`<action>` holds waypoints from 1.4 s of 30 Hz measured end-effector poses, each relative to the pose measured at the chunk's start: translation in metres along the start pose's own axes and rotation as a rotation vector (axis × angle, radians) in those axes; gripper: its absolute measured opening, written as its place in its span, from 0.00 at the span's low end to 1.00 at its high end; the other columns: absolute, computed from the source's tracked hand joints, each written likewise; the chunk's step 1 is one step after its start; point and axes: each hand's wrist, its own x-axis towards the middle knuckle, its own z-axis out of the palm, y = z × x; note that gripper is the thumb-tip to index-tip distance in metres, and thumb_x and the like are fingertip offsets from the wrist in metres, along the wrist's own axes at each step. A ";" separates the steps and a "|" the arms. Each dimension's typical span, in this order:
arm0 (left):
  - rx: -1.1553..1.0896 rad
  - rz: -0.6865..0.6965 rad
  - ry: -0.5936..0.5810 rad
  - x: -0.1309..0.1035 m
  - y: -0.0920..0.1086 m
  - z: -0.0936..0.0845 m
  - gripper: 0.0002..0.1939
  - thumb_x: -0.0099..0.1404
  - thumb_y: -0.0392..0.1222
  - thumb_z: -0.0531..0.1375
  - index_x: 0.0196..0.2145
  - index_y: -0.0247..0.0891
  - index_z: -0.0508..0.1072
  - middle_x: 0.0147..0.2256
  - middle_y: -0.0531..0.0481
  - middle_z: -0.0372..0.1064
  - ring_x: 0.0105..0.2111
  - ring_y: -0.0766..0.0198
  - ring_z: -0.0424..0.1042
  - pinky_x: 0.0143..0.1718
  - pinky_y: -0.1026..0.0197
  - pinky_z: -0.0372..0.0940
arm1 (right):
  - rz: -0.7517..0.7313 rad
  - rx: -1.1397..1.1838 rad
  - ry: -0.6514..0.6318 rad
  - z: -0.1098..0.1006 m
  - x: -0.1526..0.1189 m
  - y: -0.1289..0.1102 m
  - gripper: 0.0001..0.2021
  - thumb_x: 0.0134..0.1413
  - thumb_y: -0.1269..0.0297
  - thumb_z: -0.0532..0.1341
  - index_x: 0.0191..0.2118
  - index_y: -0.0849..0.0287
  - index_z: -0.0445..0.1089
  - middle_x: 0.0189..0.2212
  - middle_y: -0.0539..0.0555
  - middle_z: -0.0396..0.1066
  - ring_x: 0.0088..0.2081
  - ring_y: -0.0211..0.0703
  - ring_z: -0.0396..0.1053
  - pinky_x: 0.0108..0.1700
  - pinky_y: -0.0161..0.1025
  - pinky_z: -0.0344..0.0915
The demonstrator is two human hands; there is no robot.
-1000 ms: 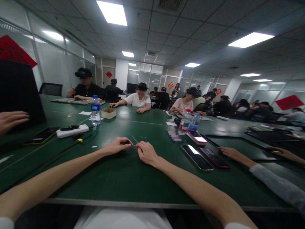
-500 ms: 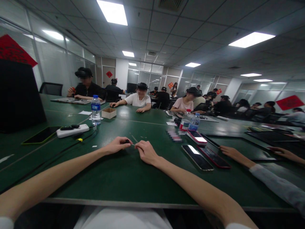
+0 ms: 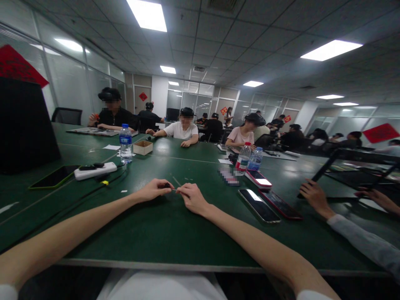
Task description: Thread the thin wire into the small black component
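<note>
My left hand [image 3: 155,189] is closed in a pinch on a small dark object [image 3: 168,185], mostly covered by the fingers. A thin pale piece reaches from it toward my right hand [image 3: 191,196]. The fingertips of that hand are closed on the far end of the pale piece, and I cannot make out what kind of thing it is. Both hands rest low over the green table [image 3: 150,237], close together with a small gap between them. Just beyond the fingertips, a narrow pale strip [image 3: 176,181] shows on the tabletop.
Phones [image 3: 259,205] lie to the right, near two water bottles [image 3: 243,156]. At left are a white power strip [image 3: 96,171], a cable, another bottle [image 3: 126,143] and a small wooden box [image 3: 143,147]. A neighbour's hands [image 3: 315,198] hold a dark frame [image 3: 323,168] at right.
The neighbour's dark frame at right has been tilted up off the table. My own hands stay nearly still in the same pinch.
</note>
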 end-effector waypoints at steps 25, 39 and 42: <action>0.001 0.004 -0.041 0.000 0.001 -0.002 0.20 0.59 0.53 0.60 0.43 0.36 0.74 0.32 0.51 0.71 0.30 0.65 0.66 0.32 0.64 0.60 | -0.125 -0.140 -0.093 -0.009 0.000 0.002 0.17 0.53 0.79 0.54 0.46 0.58 0.70 0.40 0.55 0.71 0.43 0.43 0.62 0.47 0.43 0.51; -0.052 -0.012 -0.071 -0.001 0.001 -0.003 0.19 0.57 0.51 0.62 0.42 0.35 0.74 0.35 0.50 0.73 0.33 0.63 0.69 0.35 0.63 0.62 | -0.226 -0.304 -0.157 -0.013 0.002 0.004 0.20 0.51 0.80 0.54 0.49 0.58 0.67 0.44 0.57 0.69 0.46 0.47 0.57 0.49 0.46 0.47; -0.054 -0.023 -0.070 -0.001 0.000 -0.003 0.19 0.56 0.51 0.63 0.41 0.36 0.74 0.36 0.49 0.73 0.34 0.62 0.69 0.36 0.63 0.62 | -0.237 -0.308 -0.160 -0.013 0.002 0.004 0.20 0.51 0.81 0.54 0.50 0.58 0.66 0.43 0.57 0.69 0.47 0.47 0.57 0.50 0.46 0.46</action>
